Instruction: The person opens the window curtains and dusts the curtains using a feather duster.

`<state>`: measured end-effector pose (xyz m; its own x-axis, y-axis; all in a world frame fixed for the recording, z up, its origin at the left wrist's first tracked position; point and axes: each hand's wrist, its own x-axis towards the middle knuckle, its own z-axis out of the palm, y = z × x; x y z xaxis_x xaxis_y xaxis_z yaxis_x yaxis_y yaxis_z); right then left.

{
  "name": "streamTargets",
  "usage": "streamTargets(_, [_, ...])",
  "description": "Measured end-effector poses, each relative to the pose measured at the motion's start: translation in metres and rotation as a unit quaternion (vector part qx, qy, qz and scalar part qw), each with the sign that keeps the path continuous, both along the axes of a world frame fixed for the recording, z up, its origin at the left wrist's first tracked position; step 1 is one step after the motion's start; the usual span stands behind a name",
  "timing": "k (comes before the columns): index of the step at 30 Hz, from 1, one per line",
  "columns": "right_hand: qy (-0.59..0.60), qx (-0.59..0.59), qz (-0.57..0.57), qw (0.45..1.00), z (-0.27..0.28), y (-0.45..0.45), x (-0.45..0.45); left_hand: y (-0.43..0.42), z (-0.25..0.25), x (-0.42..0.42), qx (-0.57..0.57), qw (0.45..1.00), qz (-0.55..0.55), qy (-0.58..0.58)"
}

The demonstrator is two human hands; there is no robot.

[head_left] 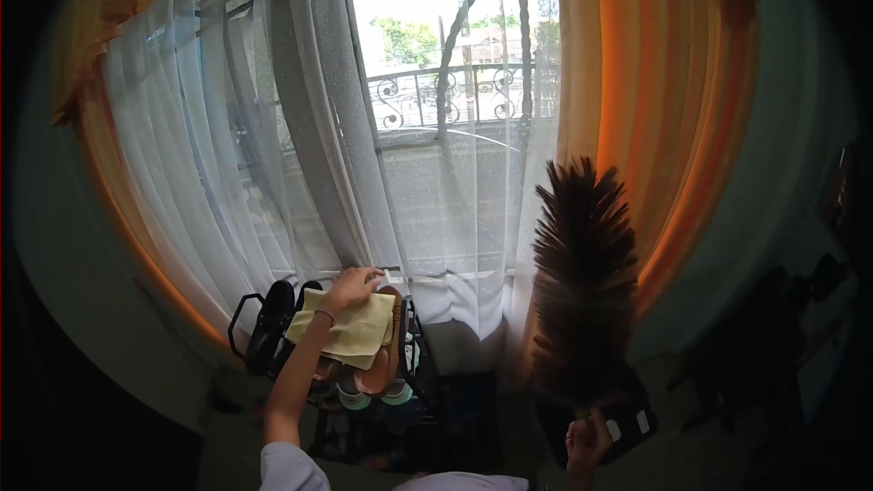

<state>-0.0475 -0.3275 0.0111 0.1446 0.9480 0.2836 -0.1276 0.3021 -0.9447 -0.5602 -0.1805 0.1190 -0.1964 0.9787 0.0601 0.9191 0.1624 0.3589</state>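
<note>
My right hand (587, 437), low on the right, is closed around the handle of a feather duster (585, 282). Its dark brown feathers point upward in front of the curtains. My left hand (353, 289) reaches over a pale yellow cloth (350, 331) at the back of a shoe rack (417, 345). The fingers extend to the right near the lower window frame, apparently loose, and their undersides are hidden. Beneath the cloth, a tan shoe (378, 375) shows partly. Black shoes (272, 320) stand left of the cloth on the rack.
Sheer white curtains (200, 145) hang in front of the window, with an orange curtain (637, 82) on the right. Behind the glass is a scrolled metal railing (418, 98). A black object with pale patches (643, 421) lies beside my right hand. The lower floor area is dark.
</note>
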Motion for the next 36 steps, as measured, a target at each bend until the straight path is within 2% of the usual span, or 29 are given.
streamTargets(2, [0.025,-0.021,-0.008,0.999,-0.004,0.000,-0.003,0.007,-0.014,-0.004,0.016,0.998,0.045,0.041])
streamTargets(6, [0.018,-0.020,-0.015,1.000,-0.001,-0.003,-0.006,0.015,-0.022,-0.004,0.031,0.998,0.014,0.051])
streamTargets(9, [0.016,-0.006,-0.011,1.000,-0.003,-0.005,-0.008,0.018,-0.013,0.017,0.037,0.999,-0.012,0.022])
streamTargets(11, [0.018,-0.006,-0.005,1.000,-0.007,-0.007,-0.008,0.026,-0.010,0.033,0.027,0.994,-0.084,-0.058])
streamTargets(12, [0.017,-0.004,-0.007,1.000,-0.006,-0.008,-0.009,0.029,-0.002,0.045,-0.028,0.995,-0.087,-0.042])
streamTargets(13, [0.026,0.001,-0.006,1.000,-0.006,-0.009,-0.011,0.033,-0.005,0.053,-0.027,0.995,-0.088,-0.043])
streamTargets(15, [0.032,0.006,-0.006,0.999,-0.004,-0.010,-0.013,0.040,-0.023,0.060,0.043,0.961,-0.194,-0.192])
streamTargets(16, [0.033,-0.004,-0.004,0.999,-0.003,-0.011,-0.014,0.055,-0.046,0.046,0.034,0.954,-0.227,-0.195])
streamTargets(18, [0.032,-0.016,-0.005,0.999,-0.001,-0.013,-0.013,0.037,-0.013,0.061,0.012,0.966,-0.208,-0.153])
streamTargets(20, [-0.076,-0.010,-0.003,0.997,0.006,-0.006,-0.012,0.029,0.015,0.071,-0.008,0.976,-0.190,-0.107])
streamTargets(21, [-0.075,-0.011,-0.005,0.997,0.012,0.001,-0.015,0.028,0.021,0.072,0.005,0.982,-0.171,-0.082])
streamTargets(23, [-0.198,0.078,-0.030,0.977,0.042,0.024,-0.027,0.020,0.034,0.081,0.012,0.986,-0.154,-0.059])
streamTargets(25, [-0.224,0.211,-0.049,0.950,0.060,0.066,-0.047,0.012,0.045,0.098,0.189,0.978,-0.086,-0.020])
streamTargets(27, [-0.306,0.270,-0.094,0.908,0.096,0.100,-0.065,0.017,0.042,0.100,0.201,0.978,-0.057,0.022])
streamTargets(28, [-0.334,0.242,-0.079,0.908,0.114,0.114,-0.072,0.019,0.037,0.099,0.220,0.973,-0.026,0.067])
streamTargets(30, [-0.360,0.211,-0.065,0.907,0.130,0.140,-0.080,0.027,0.018,0.081,0.219,0.974,-0.043,0.033])
streamTargets(32, [-0.436,0.253,-0.083,0.860,0.122,0.169,-0.077,0.018,0.020,0.080,0.220,0.973,-0.055,-0.030])
streamTargets(33, [-0.435,0.251,-0.086,0.860,0.110,0.178,-0.071,0.017,0.016,0.075,0.220,0.973,-0.059,-0.029])
streamTargets(35, [-0.609,0.228,-0.078,0.756,0.071,0.191,-0.050,0.011,0.007,0.056,0.219,0.974,-0.043,-0.046])
streamTargets(36, [-0.610,0.225,-0.079,0.756,0.039,0.199,-0.038,0.001,0.010,0.056,0.234,0.971,-0.043,-0.030])
